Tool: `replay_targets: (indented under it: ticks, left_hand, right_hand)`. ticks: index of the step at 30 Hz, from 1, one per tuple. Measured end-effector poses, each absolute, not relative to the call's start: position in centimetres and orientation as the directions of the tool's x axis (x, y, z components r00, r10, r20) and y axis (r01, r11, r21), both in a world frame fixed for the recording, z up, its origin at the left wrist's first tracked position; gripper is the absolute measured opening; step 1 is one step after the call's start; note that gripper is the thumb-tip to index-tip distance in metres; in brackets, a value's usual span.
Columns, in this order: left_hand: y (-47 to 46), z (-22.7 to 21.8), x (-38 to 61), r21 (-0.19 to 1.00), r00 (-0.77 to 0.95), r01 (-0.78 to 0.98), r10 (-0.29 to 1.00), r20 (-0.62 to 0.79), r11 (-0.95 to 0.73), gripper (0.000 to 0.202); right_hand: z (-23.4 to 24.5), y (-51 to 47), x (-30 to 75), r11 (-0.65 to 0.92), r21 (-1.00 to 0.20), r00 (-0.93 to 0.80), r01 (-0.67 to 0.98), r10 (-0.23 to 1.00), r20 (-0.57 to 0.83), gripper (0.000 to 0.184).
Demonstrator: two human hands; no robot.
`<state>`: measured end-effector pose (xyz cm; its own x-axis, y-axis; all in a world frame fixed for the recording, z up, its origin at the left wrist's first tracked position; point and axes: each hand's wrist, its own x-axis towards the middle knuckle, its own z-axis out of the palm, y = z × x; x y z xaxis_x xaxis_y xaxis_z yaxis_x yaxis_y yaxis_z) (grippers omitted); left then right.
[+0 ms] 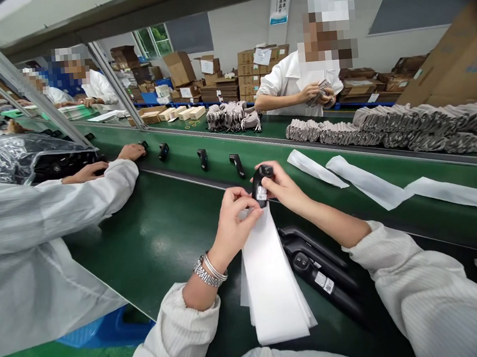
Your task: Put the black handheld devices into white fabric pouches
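My right hand (284, 188) is closed around a black curved device (259, 182) with a white label, its lower end pointing down. Just below and to the left, my left hand (235, 217) pinches the top end of a white, thin sleeve (268, 275), right at the device's lower tip. Several such sleeves hang or lie in a loose stack under it. Whether the tip is inside the sleeve's mouth I cannot tell; my fingers cover it. Beside the stack, several more black curved devices (320, 276) lie on the green table, partly under my right forearm.
Across the green belt (178, 145) stand several black devices (203, 159) in a row. White sleeves (369, 182) lie at its right. A co-worker's hand (131, 152) reaches the belt at left. Beyond are bundled grey cables (424, 122) and another person holding a bundle.
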<state>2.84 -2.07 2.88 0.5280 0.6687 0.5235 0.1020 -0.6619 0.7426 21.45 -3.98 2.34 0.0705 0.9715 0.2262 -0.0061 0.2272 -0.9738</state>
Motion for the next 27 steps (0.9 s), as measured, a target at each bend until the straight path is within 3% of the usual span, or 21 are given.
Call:
replay_targets:
  ticks: [5, 7, 10, 13, 15, 17, 18, 20, 23, 25, 27]
  left_hand:
    - [-1.6, 3.6, 3.5, 0.829, 0.326, 0.172, 0.825, 0.462, -0.532, 0.005]
    - [-1.0, 3.3, 3.3, 0.848, 0.317, 0.216, 0.856, 0.408, -0.484, 0.007]
    - [0.1, 2.3, 2.4, 0.808, 0.37, 0.337, 0.857, 0.358, -0.483, 0.008]
    - [1.0, 1.3, 1.5, 0.708, 0.466, 0.501, 0.845, 0.262, -0.497, 0.016]
    - [1.2, 0.8, 1.2, 0.656, 0.534, 0.565, 0.828, 0.173, -0.501, 0.019]
    - [1.2, 0.7, 1.3, 0.616, 0.574, 0.587, 0.807, 0.14, -0.525, 0.011]
    - [1.1, 0.7, 1.5, 0.598, 0.584, 0.588, 0.797, 0.153, -0.545, 0.009]
    - [0.9, 0.7, 1.8, 0.561, 0.593, 0.576, 0.776, 0.214, -0.595, 0.015]
    - [0.5, 0.7, 2.2, 0.491, 0.61, 0.559, 0.732, 0.303, -0.668, 0.023]
    - [0.2, 0.8, 2.1, 0.461, 0.629, 0.547, 0.707, 0.324, -0.698, 0.026]
    - [-0.2, 0.8, 2.0, 0.465, 0.651, 0.52, 0.684, 0.327, -0.717, 0.023]
  right_hand:
    - [0.8, -4.9, 19.8, -0.051, -0.994, -0.323, -0.098, 0.946, -0.017, 0.054]
    - [1.4, -5.0, 20.0, -0.109, -0.991, -0.362, -0.08, 0.929, -0.073, 0.051]
    - [4.2, -4.4, 22.4, 0.035, -0.998, -0.059, -0.059, 0.998, 0.038, 0.05]
    - [7.3, -3.5, 26.3, 0.163, -0.931, 0.247, 0.326, 0.936, 0.251, 0.045]
    - [8.2, -3.3, 28.5, 0.146, -0.721, 0.225, 0.677, 0.892, 0.392, 0.038]
    - [8.0, -3.3, 29.6, 0.135, -0.465, 0.096, 0.875, 0.893, 0.439, 0.028]
    - [7.5, -3.2, 29.7, 0.135, -0.383, 0.041, 0.914, 0.908, 0.417, 0.027]
    - [6.0, -2.7, 29.2, 0.105, -0.334, 0.0, 0.937, 0.954, 0.301, 0.033]
    - [3.6, -0.1, 27.9, -0.023, -0.339, 0.067, 0.941, 0.991, 0.117, 0.041]
    - [2.3, 2.5, 27.2, -0.111, -0.339, 0.138, 0.934, 0.989, 0.056, 0.048]
    - [1.1, 5.2, 27.0, -0.171, -0.422, 0.203, 0.89, 0.979, 0.032, 0.057]
